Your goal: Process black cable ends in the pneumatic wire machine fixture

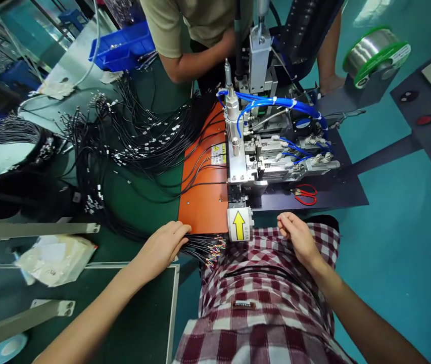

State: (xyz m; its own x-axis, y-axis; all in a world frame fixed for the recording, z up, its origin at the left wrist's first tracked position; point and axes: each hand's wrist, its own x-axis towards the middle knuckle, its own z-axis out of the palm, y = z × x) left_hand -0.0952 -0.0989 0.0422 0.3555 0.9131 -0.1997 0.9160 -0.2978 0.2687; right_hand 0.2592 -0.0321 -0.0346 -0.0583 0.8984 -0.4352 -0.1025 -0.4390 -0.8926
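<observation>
My left hand [169, 241] is closed around a bundle of black cables [198, 246] at the near edge of the orange plate [203, 212]. The cables' stripped ends, with thin coloured wires [216, 248], fan out to the right, just below a white roller with a yellow arrow [239, 224]. To the right of that roller, my right hand [296, 235] hovers above my lap, fingers curled with the tips together. Whatever it may hold is too small or hidden to make out. Several single black cables run across the plate into the machine [238, 167].
Heaps of black cables [154, 136] cover the green table at left. Red-handled scissors [305, 193] lie on the dark machine base. A solder wire spool [376, 55] hangs upper right. A blue bin [124, 48] and a person in a beige shirt [200, 30] are across the table.
</observation>
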